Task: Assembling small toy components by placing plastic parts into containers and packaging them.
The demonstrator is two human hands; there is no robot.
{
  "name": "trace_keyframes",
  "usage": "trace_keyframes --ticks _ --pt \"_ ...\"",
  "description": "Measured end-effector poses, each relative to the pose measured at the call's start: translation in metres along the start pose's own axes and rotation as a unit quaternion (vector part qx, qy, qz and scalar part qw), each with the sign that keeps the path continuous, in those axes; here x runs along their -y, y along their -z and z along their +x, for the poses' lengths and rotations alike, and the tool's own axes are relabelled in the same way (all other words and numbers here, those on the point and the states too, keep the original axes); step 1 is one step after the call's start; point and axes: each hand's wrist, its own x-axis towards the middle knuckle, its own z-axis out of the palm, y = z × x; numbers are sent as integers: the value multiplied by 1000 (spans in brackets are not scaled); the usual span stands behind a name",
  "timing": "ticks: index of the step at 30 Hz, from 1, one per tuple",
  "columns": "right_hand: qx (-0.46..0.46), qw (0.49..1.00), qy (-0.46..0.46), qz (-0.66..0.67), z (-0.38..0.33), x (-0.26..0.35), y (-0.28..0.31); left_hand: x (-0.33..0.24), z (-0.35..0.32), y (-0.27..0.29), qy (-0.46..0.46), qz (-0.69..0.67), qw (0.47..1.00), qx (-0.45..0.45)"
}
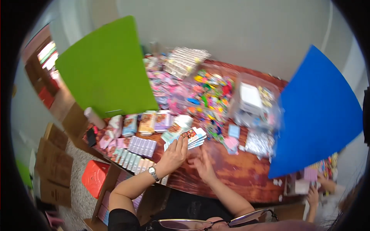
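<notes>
A fanned stack of printed cards (196,137), white and light blue with a reddish-brown picture, is gripped in my left hand (175,154) above the table's front part. A wristwatch is on that wrist. Just right of the cards my right hand (203,166) is held with its fingers apart and nothing in it; slight blur softens the fingertips. Behind the left hand lie stacks of similar packs: pale green (175,129), purple (163,121), orange (147,122) and blue (130,125). Rows of small lilac boxes (142,146) stand to the left.
A clear bin of colourful small pieces (212,90) stands behind, beside another bin holding a white box (250,98). A green panel (108,69) and a blue panel (320,119) flank the reddish table (239,175). Another person's hands (314,195) are at far right; a red stool (94,178) stands left.
</notes>
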Motion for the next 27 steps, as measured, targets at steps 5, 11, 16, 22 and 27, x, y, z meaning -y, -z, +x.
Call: trace_keyframes --ticks 5,11,16,22,27 --pt "-203 961 -94 164 -15 0 67 -104 0 -40 -37 -8 999 26" --pt "-206 971 -113 45 -64 -43 139 -154 7 -71 24 -322 938 128" --pt "-153 985 -73 -12 -54 -64 143 -146 16 -104 127 -334 930 82" --pt "-97 995 -29 21 3 -93 108 -100 15 -129 192 -286 933 99" --pt "-124 988 -33 -84 31 -116 122 -82 29 -152 192 -294 929 121"
